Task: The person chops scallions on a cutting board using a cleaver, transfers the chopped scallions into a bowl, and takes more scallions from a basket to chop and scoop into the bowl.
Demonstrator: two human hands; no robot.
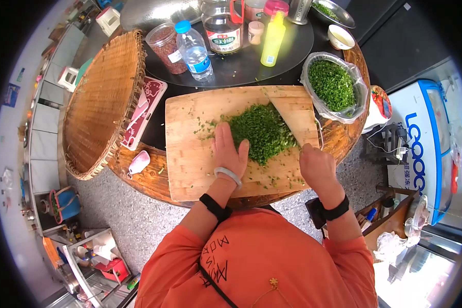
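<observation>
A pile of finely chopped greens [262, 133] lies on the wooden cutting board [190, 174]. My left hand [230, 154] is pressed against the pile's left side, fingers stretched out and thumb apart, holding nothing. At the board's right, my right hand [318, 167] is closed around the handle of a kitchen knife [296, 123]. Its broad blade points away from me along the right side of the greens and mirrors the board's wood colour. Loose green bits are scattered over the board.
Behind the board, a dark turntable [236, 72] carries a water bottle [195, 54], a dark sauce jug [223, 31] and a yellow bottle [273, 41]. A plastic-lined bowl [362, 97] of chopped greens stands right. A woven basket [105, 102] leans at left, beside a phone [148, 110].
</observation>
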